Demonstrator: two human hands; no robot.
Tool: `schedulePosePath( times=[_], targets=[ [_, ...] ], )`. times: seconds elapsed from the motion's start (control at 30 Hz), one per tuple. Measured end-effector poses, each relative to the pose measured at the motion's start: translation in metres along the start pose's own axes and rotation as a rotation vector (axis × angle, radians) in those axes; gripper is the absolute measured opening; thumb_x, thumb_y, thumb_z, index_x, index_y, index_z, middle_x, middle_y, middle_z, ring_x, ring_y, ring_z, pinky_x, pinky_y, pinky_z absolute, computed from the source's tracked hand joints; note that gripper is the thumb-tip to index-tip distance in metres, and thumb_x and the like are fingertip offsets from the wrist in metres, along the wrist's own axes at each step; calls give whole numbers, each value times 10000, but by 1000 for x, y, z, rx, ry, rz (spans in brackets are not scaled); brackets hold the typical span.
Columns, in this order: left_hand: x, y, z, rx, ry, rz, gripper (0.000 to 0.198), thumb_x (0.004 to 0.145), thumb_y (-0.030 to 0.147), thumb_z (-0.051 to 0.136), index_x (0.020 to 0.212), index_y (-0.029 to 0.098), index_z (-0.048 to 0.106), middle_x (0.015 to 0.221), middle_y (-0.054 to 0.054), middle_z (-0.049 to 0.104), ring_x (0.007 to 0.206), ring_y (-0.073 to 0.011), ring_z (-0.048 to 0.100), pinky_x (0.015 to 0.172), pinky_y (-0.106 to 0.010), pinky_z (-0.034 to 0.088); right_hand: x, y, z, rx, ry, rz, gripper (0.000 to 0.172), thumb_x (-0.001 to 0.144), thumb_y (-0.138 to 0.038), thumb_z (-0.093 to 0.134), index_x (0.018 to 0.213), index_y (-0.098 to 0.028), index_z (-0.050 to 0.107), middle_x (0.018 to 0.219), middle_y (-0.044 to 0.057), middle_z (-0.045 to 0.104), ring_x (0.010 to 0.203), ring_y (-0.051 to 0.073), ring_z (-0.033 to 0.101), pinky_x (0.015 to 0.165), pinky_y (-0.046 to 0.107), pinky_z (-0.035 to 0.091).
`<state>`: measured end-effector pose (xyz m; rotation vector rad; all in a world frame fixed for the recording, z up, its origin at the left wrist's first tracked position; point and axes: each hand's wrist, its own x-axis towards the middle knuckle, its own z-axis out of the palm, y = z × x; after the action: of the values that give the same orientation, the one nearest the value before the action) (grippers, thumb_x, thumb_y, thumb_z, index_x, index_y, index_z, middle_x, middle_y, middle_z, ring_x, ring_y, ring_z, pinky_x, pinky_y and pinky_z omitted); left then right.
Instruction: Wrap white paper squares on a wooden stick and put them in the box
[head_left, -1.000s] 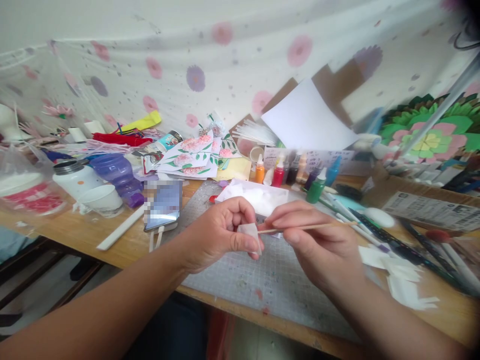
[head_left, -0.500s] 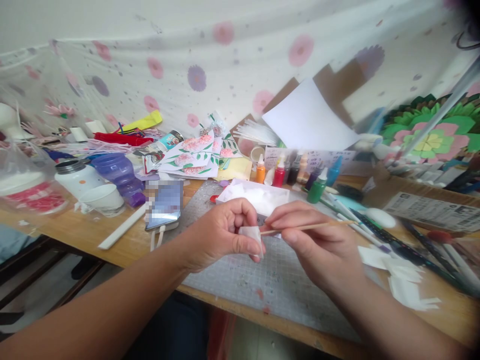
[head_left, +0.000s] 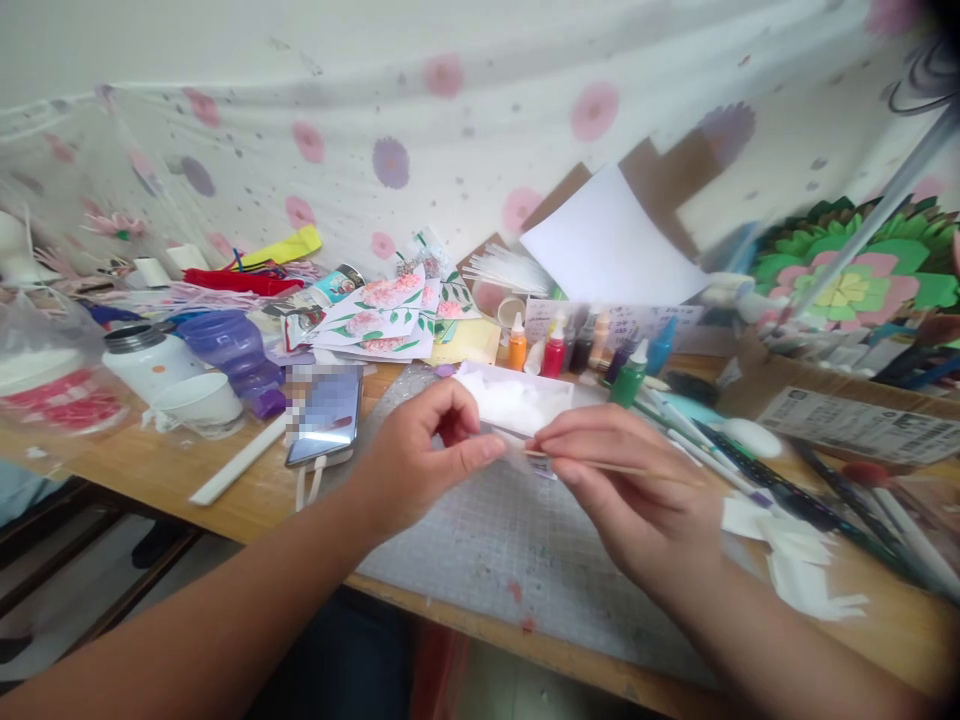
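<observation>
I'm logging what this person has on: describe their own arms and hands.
The left hand and right hand are bare, with five-fingered human shapes; no gloves or rings show. The left forearm and right forearm are also bare, with no sleeves, watch, bracelet or cables in view.

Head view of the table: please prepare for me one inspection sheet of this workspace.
Surface: brown wooden table, grey gridded cutting mat with reddish spots.
Job's things: thin wooden stick; white box of white fluffy material.
Clutter: coloured plastic squeeze bottles, flat white scraps.
Hands: right hand pinches the stick; left hand curled, contents too blurred to tell.
Cables: white cable plugged into smartphone.
Surroundings: white flower-printed sheet behind; green-and-pink layered flower, right.
</observation>
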<state>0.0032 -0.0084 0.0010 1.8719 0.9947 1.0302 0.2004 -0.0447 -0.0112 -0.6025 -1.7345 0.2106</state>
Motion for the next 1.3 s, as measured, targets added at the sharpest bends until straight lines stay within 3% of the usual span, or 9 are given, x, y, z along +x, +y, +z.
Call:
schedulePosePath(
  times=[0.17,0.43,0.6,0.73,0.83,0.93,1.03,1.1,1.3],
  targets=[
    [-3,7,9,-130,-168,-96,261,847,391,580,725,160,586,638,34,487,628,-109,424,590,-252,334,-1,-1,1,-28,-31,-57,164,800,-37,647,931,-120,702,916,91,704,857,130,673,773,224,549],
    [6,3,19,-292,-53,-232,111,762,214,614,675,146,625,648,4,607,651,-123,518,642,-259,396,-3,10,4,-42,47,-8,166,806,-44,645,893,-169,713,851,59,732,849,144,675,774,275,554],
    [28,-18,14,-84,122,-266,138,724,222,605,603,154,604,609,15,599,567,-102,480,577,-242,367,-3,29,5,87,328,295,107,823,-151,657,787,-221,731,821,19,723,805,155,677,755,331,573],
    [46,-38,10,-33,205,-318,149,745,277,602,790,148,661,608,8,601,498,-108,441,501,-251,317,-2,43,7,376,511,506,52,798,-223,694,759,-211,726,832,14,709,692,139,677,662,319,588],
    [47,-39,8,-6,233,-322,444,744,292,638,1167,158,617,664,-5,645,544,-140,499,528,-262,346,-2,44,8,480,482,505,73,793,-215,702,724,-215,726,818,5,707,675,124,671,668,304,583],
    [37,-24,10,-97,243,-220,507,759,319,671,1242,211,561,867,-23,665,769,-171,584,663,-270,417,-4,39,8,509,404,465,88,802,-219,697,723,-228,736,799,12,709,739,143,668,671,302,573],
    [21,-5,18,-422,2,-171,324,784,340,680,1055,175,616,1000,-42,646,927,-178,581,814,-292,436,-5,34,9,467,320,382,96,818,-206,681,763,-241,752,781,21,715,831,166,655,729,322,554],
    [13,4,24,-546,-151,-196,237,775,300,697,954,157,634,936,-34,647,895,-165,575,827,-296,427,-5,32,9,436,288,322,110,824,-189,673,788,-249,758,784,16,721,842,164,650,777,335,541],
    [8,5,30,-750,-183,-263,85,794,200,674,760,143,622,699,13,588,677,-103,508,747,-285,415,-4,29,9,432,256,204,135,828,-180,672,849,-287,752,830,5,745,861,176,658,815,384,540]
  ],
)
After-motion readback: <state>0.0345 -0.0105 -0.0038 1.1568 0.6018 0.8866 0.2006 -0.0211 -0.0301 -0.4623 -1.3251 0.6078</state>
